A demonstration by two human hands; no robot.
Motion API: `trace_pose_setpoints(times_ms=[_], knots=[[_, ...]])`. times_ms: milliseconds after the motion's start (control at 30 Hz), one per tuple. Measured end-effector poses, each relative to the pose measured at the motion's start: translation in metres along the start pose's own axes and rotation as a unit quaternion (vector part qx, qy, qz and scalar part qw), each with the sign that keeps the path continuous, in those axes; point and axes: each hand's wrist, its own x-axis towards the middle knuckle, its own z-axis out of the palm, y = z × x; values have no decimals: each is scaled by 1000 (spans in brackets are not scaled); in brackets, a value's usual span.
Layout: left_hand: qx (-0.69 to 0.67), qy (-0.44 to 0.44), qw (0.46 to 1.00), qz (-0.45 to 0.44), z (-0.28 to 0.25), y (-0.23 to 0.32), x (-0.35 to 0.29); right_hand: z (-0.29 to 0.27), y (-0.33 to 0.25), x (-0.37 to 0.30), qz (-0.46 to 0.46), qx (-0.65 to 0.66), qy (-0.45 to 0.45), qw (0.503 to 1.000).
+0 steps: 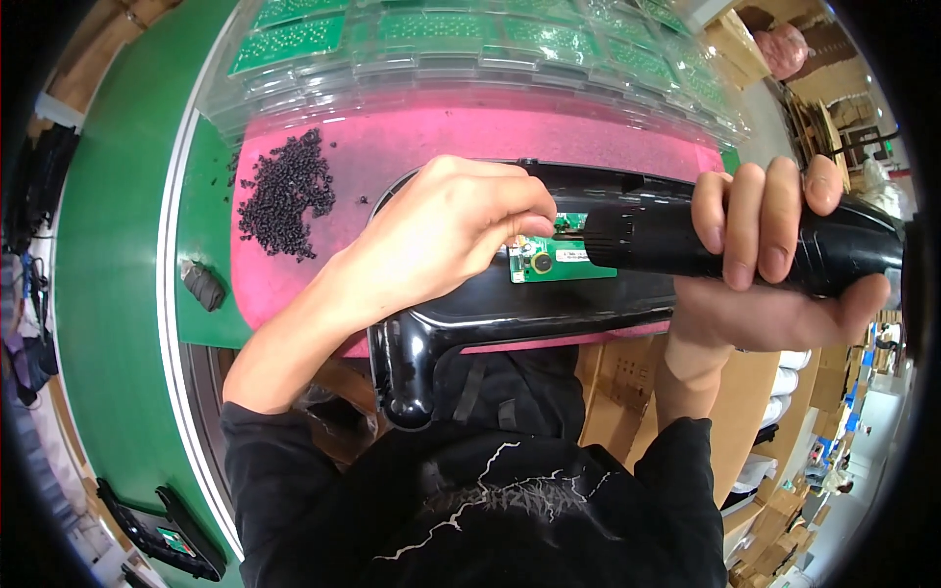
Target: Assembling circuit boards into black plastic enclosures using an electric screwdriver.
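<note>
My right hand [767,235] wraps round a black electric screwdriver [647,238], which lies level and has its tip pointing left. Under that tip is a green circuit board [564,267] with a round yellowish part, set in a glossy black plastic housing [461,306]. My left hand [461,220] reaches over the housing, thumb and fingers pinched together right beside the screwdriver's tip. Whatever lies between those fingertips is too small or hidden to make out. The housing rests on a pink mat [417,132], its curved arm projecting toward my body.
Left of the housing lies a heap of small black screws [287,196]. Stacked clear plastic trays [470,78] with green circuit boards stand along the mat's far side. A dark wrapped bundle [203,286] sits on the green table [118,255]. Another black housing [162,534] is at lower left.
</note>
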Motion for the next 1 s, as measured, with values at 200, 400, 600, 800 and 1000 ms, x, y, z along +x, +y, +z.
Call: trace_pose_setpoints(times_ms=[200, 400, 600, 800, 1000], knots=[[37, -7, 999, 4, 4, -2, -2, 1, -6, -10, -15, -7, 22, 1000], [2, -35, 999, -25, 2, 8, 1, -2, -2, -12, -49, -15, -52, 997], [-23, -59, 993, -98, 3, 12, 3, -6, -4, -13, -50, -51, -116, 991], [-47, -31, 995, -81, 15, 16, 4, -13, -11, -20, -49, -47, -126, 990], [98, 84, 992, -13, 11, 12, 5, -3, -10, -37, 78, -120, 12, 990]])
